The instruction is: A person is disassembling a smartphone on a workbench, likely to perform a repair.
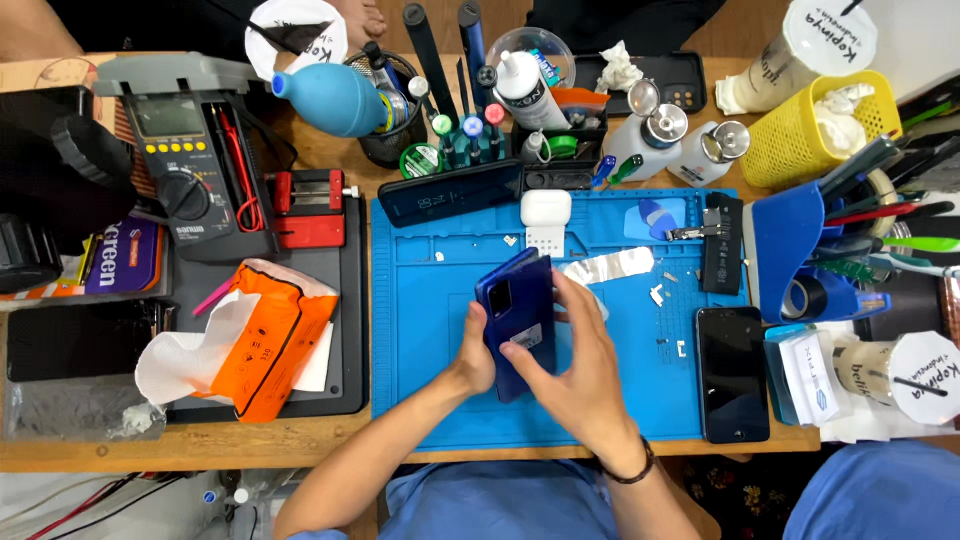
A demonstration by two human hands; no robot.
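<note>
Both hands hold a dark blue smartphone (518, 318) above the blue work mat (430, 330), its back with the camera block facing up. My left hand (476, 352) grips its left edge from below. My right hand (580, 365) wraps the right side, fingers spread along the edge. A strip of silvery foil (610, 266) lies on the mat just beyond the phone. A white earbud case (546, 208) sits at the mat's far edge.
A black phone (732, 372) lies at the mat's right; another dark phone (450, 192) leans at the back. A multimeter (190, 170), orange pouch (270, 340), blue blower (330, 98), bottles (650, 130), yellow basket (820, 125) and blue tool holder (800, 250) crowd the table.
</note>
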